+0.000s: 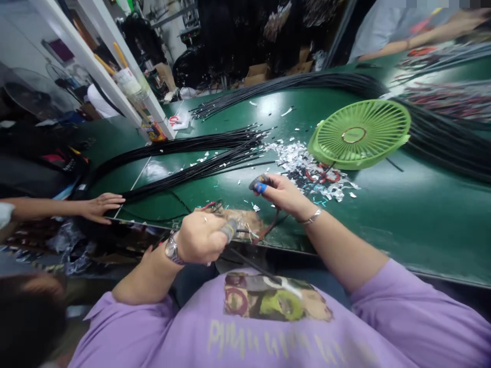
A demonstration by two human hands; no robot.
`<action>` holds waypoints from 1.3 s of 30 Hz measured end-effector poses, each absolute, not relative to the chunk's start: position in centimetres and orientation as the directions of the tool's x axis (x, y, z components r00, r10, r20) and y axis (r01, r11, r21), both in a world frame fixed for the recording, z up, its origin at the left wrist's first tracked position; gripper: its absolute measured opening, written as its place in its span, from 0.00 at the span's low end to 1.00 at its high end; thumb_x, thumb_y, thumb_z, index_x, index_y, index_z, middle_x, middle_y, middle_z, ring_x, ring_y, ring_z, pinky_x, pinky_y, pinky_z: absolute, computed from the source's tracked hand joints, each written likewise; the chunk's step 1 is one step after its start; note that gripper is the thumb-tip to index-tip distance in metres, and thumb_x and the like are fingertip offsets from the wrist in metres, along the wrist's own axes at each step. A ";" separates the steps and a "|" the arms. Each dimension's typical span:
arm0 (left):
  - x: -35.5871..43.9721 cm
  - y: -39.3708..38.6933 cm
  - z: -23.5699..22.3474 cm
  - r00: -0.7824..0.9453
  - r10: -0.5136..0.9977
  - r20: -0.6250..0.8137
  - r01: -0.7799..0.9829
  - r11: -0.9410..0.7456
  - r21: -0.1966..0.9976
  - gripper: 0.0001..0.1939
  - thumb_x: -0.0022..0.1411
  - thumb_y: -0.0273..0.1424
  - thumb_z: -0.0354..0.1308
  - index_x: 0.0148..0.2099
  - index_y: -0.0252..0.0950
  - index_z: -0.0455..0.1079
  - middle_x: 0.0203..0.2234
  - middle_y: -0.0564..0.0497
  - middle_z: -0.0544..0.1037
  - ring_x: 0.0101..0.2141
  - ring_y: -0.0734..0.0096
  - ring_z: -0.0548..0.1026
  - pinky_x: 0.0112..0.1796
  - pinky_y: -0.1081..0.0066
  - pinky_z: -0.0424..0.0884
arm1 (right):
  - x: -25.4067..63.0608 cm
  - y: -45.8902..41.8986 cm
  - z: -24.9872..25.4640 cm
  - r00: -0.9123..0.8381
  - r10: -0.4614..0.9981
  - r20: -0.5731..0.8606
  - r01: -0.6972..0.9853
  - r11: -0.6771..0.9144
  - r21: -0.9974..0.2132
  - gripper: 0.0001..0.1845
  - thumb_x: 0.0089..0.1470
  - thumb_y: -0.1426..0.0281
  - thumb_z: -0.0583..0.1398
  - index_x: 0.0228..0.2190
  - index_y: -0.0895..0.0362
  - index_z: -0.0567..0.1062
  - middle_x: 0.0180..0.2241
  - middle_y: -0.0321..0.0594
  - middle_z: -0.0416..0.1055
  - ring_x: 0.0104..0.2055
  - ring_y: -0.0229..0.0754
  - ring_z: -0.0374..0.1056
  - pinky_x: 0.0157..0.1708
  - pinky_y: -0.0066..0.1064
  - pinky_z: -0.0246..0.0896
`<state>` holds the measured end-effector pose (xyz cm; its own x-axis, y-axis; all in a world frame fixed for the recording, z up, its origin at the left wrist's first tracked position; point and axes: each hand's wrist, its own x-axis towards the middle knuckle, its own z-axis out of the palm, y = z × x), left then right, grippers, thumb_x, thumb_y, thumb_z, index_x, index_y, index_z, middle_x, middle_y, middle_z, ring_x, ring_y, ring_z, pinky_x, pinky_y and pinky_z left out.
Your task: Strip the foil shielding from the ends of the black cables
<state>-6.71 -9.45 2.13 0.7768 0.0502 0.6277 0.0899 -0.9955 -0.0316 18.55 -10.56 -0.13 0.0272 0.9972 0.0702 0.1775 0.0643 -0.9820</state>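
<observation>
My left hand (pixel 203 236) is closed at the table's front edge, with grey tape on a finger. From its grip a short black cable (pixel 242 231) sticks out to the right, with thin white wires at its end. Below that lies a worn brown board (pixel 251 219) on the edge. My right hand (pixel 286 197) hovers above the table to the right, its thumb, wrapped in blue tape, pressed to the fingers; what they hold, if anything, is hidden. Near it are a reddish-brown strip (pixel 267 228) and a pile of white and silver scraps (pixel 293 159).
A green fan (pixel 358 134) lies beyond my right hand. Bundles of black cables (pixel 192 163) stretch across the green table (pixel 422 220). A white post (pixel 126 76) rises at the left. Another person's hand (pixel 100 207) rests at the left edge; a co-worker's arm (pixel 425 38) is far right.
</observation>
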 end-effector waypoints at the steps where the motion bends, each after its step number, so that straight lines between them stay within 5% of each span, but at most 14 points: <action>1: -7.6 -10.6 1.8 0.792 0.033 0.610 0.097 -0.993 -0.072 0.12 0.61 0.30 0.49 0.28 0.39 0.70 0.25 0.48 0.79 0.22 0.74 0.72 0.23 0.73 0.65 | 18.4 -11.0 0.4 0.012 0.998 0.062 0.174 0.059 -0.983 0.16 0.45 0.56 0.64 0.21 0.56 0.73 0.18 0.33 0.64 0.21 0.33 0.53 0.21 0.27 0.47; 6: -11.5 -15.9 -1.0 0.752 0.084 0.654 0.147 -0.988 -0.042 0.11 0.61 0.27 0.48 0.31 0.39 0.71 0.31 0.48 0.81 0.27 0.72 0.76 0.22 0.73 0.65 | 16.9 -14.5 1.8 -0.215 0.976 -0.011 0.185 0.029 -0.982 0.16 0.43 0.56 0.67 0.20 0.56 0.74 0.21 0.37 0.70 0.25 0.36 0.61 0.26 0.29 0.56; 10: -13.4 -18.4 -3.5 0.695 0.290 0.658 0.277 -0.952 0.127 0.11 0.62 0.27 0.48 0.35 0.39 0.72 0.32 0.46 0.80 0.28 0.70 0.76 0.24 0.71 0.67 | 14.5 -18.6 0.4 -0.508 0.820 -0.264 0.216 -0.175 -0.961 0.21 0.49 0.52 0.62 0.21 0.57 0.73 0.19 0.36 0.69 0.19 0.33 0.58 0.18 0.26 0.52; 17: -13.4 -19.8 -7.1 0.716 0.474 0.513 0.334 -0.877 0.344 0.14 0.64 0.33 0.47 0.31 0.39 0.72 0.30 0.43 0.80 0.26 0.68 0.75 0.24 0.68 0.67 | 11.3 -21.1 -2.3 -0.467 0.802 -0.371 0.246 -0.285 -0.926 0.28 0.49 0.45 0.58 0.19 0.58 0.71 0.15 0.32 0.62 0.15 0.29 0.48 0.15 0.25 0.42; 26: -12.1 -19.8 -7.4 0.713 0.269 0.648 0.330 -0.943 0.028 0.13 0.61 0.27 0.48 0.26 0.37 0.70 0.26 0.47 0.79 0.22 0.74 0.70 0.24 0.71 0.61 | 9.8 -21.5 -2.9 -0.483 0.807 -0.339 0.234 -0.254 -0.938 0.21 0.43 0.54 0.64 0.19 0.57 0.66 0.19 0.29 0.58 0.23 0.32 0.51 0.23 0.26 0.49; 39: -11.3 -20.9 -8.5 0.729 0.270 0.628 0.244 -0.961 0.131 0.07 0.56 0.24 0.49 0.29 0.36 0.66 0.26 0.47 0.77 0.23 0.71 0.69 0.25 0.69 0.60 | 10.1 -22.3 -4.4 -0.614 0.656 -0.438 0.233 -0.380 -0.895 0.20 0.44 0.55 0.63 0.19 0.57 0.65 0.16 0.27 0.54 0.19 0.29 0.45 0.18 0.25 0.40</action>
